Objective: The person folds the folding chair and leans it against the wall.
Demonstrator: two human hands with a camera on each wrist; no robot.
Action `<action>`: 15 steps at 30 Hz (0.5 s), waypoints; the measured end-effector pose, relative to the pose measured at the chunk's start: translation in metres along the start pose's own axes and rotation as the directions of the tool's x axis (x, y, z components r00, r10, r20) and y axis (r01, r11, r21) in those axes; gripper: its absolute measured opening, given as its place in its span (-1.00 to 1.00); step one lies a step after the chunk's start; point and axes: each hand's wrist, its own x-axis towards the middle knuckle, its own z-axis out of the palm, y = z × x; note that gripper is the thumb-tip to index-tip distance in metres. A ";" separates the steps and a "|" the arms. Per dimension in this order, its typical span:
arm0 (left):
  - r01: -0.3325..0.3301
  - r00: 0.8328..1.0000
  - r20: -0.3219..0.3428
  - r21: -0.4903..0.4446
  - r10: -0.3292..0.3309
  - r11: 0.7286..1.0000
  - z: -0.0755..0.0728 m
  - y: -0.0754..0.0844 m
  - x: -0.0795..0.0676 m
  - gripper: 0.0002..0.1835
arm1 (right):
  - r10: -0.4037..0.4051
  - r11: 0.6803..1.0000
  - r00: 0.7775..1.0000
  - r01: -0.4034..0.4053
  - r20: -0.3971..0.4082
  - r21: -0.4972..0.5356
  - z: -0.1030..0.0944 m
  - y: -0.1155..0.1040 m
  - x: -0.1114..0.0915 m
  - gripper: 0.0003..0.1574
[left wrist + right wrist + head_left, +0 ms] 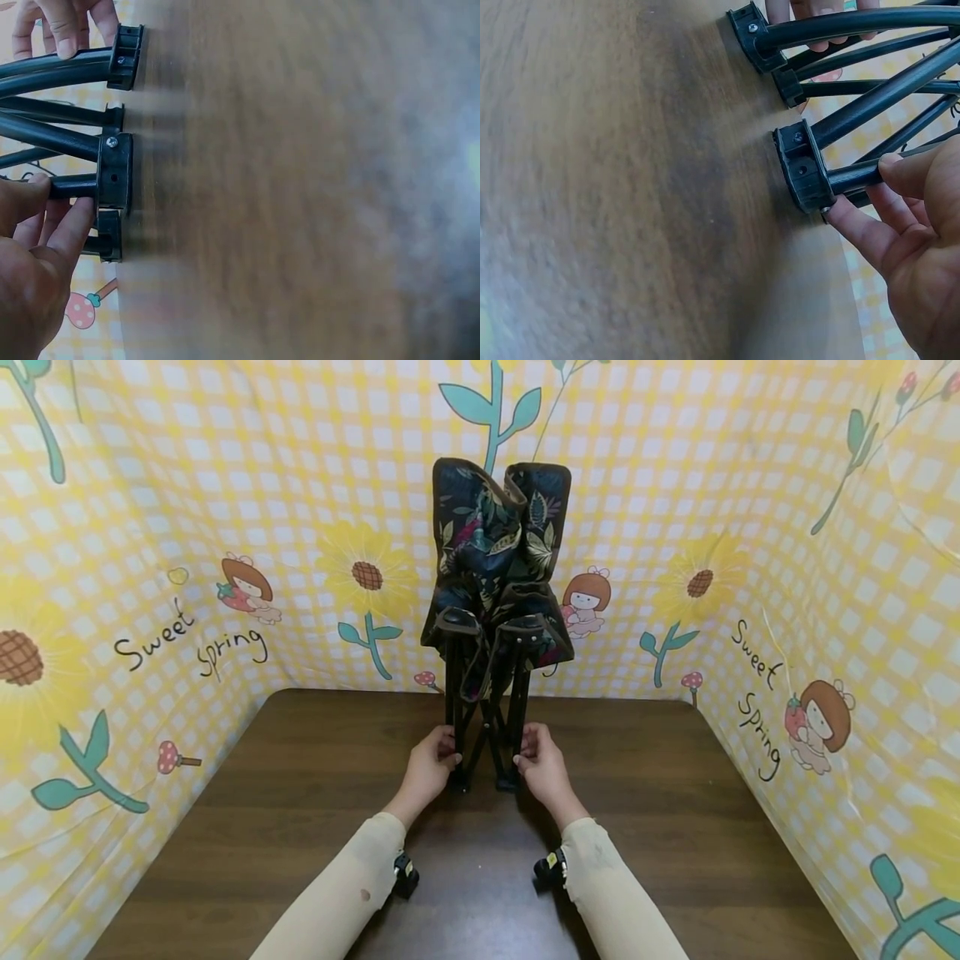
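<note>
A small folding camp chair (487, 552) with dark floral fabric and black tube legs stands upright and mostly folded at the far side of the table. My left hand (431, 767) pinches a left leg low down, just above its foot. On the opposite side, my right hand (546, 768) grips a right leg at about the same height. Thumb and fingers wrap the black tube (73, 186) in the left wrist view, next to a screwed plastic foot (115, 171). In the right wrist view, a fingertip touches the edge of another plastic foot (802, 166). Crossed tubes meet between the hands.
The dark wooden table (480, 893) extends under both forearms. Yellow checked cloth (360, 485) with flowers and printed figures hangs around its back and sides, close behind the chair. A small black camera (406, 875) is strapped to the left wrist, another (550, 870) to the right.
</note>
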 end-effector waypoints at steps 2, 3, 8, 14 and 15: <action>-0.001 1.000 -0.002 0.008 0.001 1.000 0.000 -0.001 0.001 -0.59 | -0.004 1.000 1.000 0.004 0.000 -0.007 0.000 0.001 0.001 -0.42; -0.004 1.000 -0.003 0.010 0.004 1.000 0.001 -0.001 0.001 -0.59 | -0.008 1.000 1.000 0.008 0.000 -0.011 0.000 0.001 0.001 -0.41; -0.006 1.000 -0.008 0.006 0.006 1.000 0.002 -0.001 0.001 -0.57 | -0.020 0.999 1.000 0.020 -0.002 -0.029 0.001 0.004 0.003 -0.39; -0.002 1.000 -0.015 0.012 0.002 1.000 0.003 -0.001 0.002 -0.58 | -0.030 0.999 0.999 0.030 -0.011 -0.029 0.001 0.007 0.005 -0.39; 0.000 1.000 -0.015 0.011 0.000 1.000 0.003 0.000 0.002 -0.59 | -0.029 0.999 1.000 0.028 -0.012 -0.030 0.002 0.007 0.005 -0.39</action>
